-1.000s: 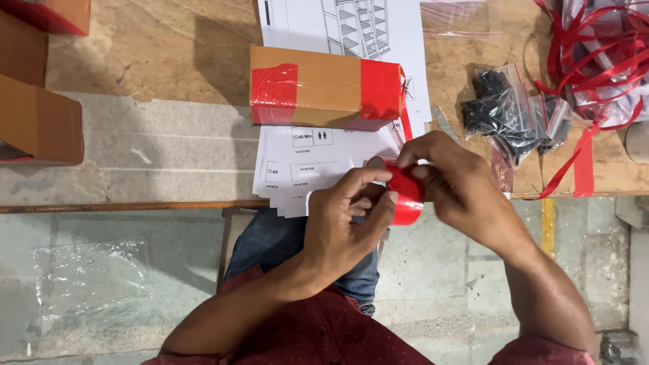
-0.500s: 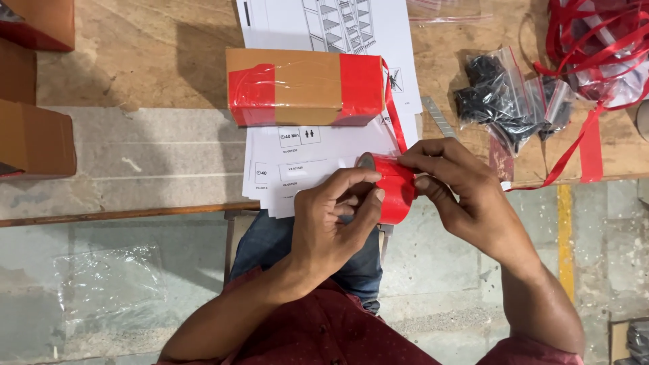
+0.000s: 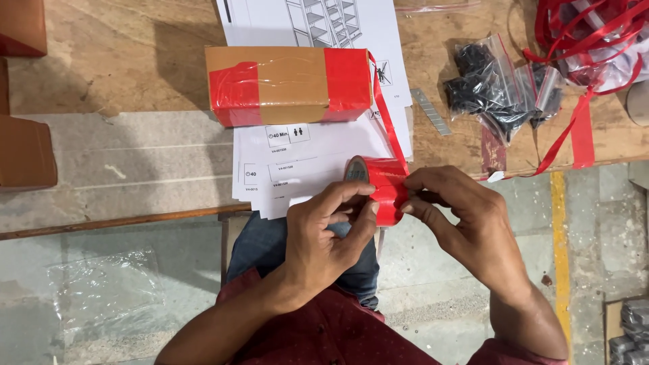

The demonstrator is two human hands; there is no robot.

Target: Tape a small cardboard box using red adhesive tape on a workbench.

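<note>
Both hands meet at the near edge of the desk [image 3: 101, 88], over the lap. Left hand [image 3: 324, 236] has its grip closed around a red tape roll [image 3: 378, 186]; right hand [image 3: 466, 223] pinches the roll's loose end. A red strip [image 3: 385, 115] runs from the roll up to a taped cardboard box [image 3: 291, 84] resting on printed sheets [image 3: 304, 162]. Bags of black parts [image 3: 500, 88] lie right.

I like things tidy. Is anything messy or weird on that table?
Yes. Loose red tape lies in a tangled heap at the far right corner, with strands trailing over the table edge. A strip also runs slack from the box to the roll that both hands hold.
</note>
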